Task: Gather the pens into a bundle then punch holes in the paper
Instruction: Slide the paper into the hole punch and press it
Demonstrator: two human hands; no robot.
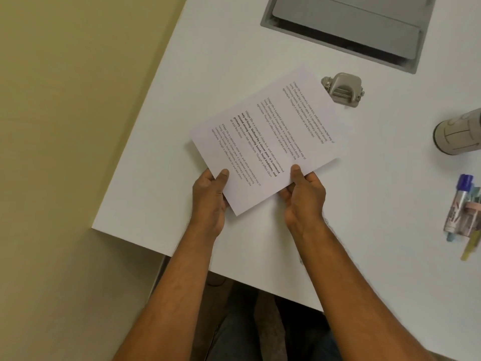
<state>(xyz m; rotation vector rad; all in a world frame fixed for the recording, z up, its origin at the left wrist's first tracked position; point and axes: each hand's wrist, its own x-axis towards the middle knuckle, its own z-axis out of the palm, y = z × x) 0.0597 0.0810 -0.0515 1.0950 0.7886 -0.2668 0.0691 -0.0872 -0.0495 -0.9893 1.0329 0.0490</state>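
Note:
A white sheet of printed paper (pixel 263 136) is held just above the white table, tilted diagonally. My left hand (pixel 210 196) pinches its near left corner, thumb on top. My right hand (pixel 303 191) grips the near right edge the same way. The paper's far corner reaches the grey hole punch (pixel 343 88), which sits on the table beyond it. A bundle of pens (pixel 462 209), held by a pinkish band, lies at the right edge of the view.
The white table (pixel 260 243) has its left corner close to my left hand, with a yellowish floor beyond. A grey recessed cable flap (pixel 348 29) sits at the far side. A pale cylindrical object (pixel 458 132) lies on the right.

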